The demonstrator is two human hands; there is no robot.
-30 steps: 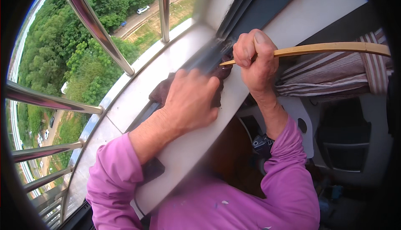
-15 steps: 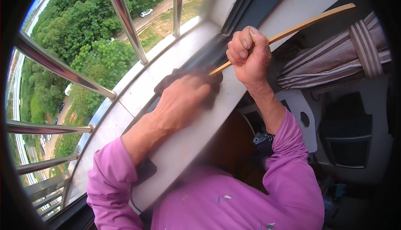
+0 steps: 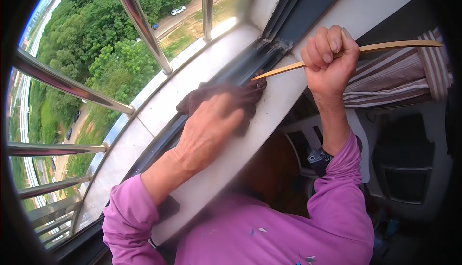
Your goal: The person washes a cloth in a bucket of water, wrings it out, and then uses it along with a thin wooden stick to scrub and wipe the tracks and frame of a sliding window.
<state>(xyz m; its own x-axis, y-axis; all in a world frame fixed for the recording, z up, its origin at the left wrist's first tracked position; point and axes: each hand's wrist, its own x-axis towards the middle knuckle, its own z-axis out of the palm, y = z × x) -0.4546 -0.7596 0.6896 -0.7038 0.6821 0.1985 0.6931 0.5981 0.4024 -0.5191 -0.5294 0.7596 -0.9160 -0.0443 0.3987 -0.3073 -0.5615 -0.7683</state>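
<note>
Firmly, right grip (image 3: 331, 65) clenching wooden strip (image 3: 380, 46), dark cloth (image 3: 249, 96) under left grip (image 3: 209, 128), closure unclear

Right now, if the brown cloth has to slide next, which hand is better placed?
Probably the left hand: it's on the brown cloth. The right hand is away from it, gripping a thin wooden strip.

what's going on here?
A person's left hand, partly blurred, is on a dark cloth lying over the window track. The right hand grips a thin wooden strip in a fist, with the strip's near end at the cloth's upper edge; whether it presses in isn't clear. The strip's other end sticks out toward the striped curtain. Metal railing bars stand on the outer side of the track.
</note>
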